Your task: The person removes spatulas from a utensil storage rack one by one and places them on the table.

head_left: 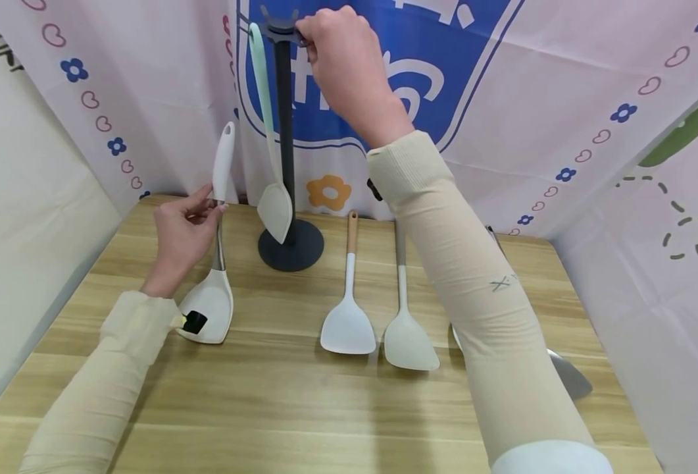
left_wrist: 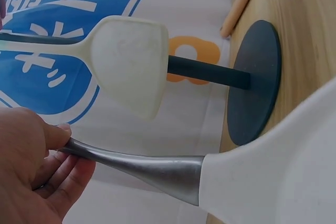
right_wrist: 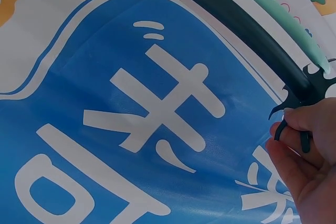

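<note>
My left hand [head_left: 184,227] pinches a white turner [head_left: 209,303] where its white handle meets the metal neck [left_wrist: 142,171]; it is held handle-up at the left. With my right hand [head_left: 349,66] I grip a hook at the top of the dark utensil stand [head_left: 285,118], and the fingers curl round it in the right wrist view. A turner with a mint-green handle [head_left: 260,72] and cream blade [left_wrist: 128,59] hangs from the stand, blade downward. The stand's round base [head_left: 291,247] rests on the table.
On the wooden table [head_left: 266,408] lie a white turner with a wooden handle [head_left: 349,326] and a cream turner with a grey handle [head_left: 409,342]. A metal blade [head_left: 570,375] shows partly behind my right forearm. A printed curtain [head_left: 171,79] hangs behind the stand.
</note>
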{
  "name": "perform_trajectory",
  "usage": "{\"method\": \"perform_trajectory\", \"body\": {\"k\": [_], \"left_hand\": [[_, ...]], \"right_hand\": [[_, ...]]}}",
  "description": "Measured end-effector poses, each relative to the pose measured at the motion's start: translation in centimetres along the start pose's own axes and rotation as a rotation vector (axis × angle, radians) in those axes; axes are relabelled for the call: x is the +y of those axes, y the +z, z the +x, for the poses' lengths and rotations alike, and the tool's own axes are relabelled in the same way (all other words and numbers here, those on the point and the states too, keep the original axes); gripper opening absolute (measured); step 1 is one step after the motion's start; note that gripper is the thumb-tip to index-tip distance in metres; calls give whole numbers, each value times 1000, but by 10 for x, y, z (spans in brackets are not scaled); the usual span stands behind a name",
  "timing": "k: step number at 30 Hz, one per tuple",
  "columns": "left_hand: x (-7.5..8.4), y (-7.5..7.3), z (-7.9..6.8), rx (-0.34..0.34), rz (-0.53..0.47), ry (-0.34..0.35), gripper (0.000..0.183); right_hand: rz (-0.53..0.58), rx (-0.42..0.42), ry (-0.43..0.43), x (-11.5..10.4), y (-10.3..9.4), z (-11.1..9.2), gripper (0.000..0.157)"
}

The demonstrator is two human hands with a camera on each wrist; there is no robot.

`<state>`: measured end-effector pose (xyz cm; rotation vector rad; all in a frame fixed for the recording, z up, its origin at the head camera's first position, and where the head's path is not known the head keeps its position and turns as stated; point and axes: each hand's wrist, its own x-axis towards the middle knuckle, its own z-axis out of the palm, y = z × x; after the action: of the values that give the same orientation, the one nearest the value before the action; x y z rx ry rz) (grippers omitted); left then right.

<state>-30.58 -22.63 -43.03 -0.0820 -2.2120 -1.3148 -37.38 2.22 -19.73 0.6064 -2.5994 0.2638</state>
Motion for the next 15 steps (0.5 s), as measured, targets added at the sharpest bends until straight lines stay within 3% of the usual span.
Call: {"method": "perform_trajectory", "body": {"k": [15], "left_hand": [[-16, -2, -7, -120, -5, 31, 41]], "right_hand": [[2, 11, -15, 2, 2, 1, 36]]}}
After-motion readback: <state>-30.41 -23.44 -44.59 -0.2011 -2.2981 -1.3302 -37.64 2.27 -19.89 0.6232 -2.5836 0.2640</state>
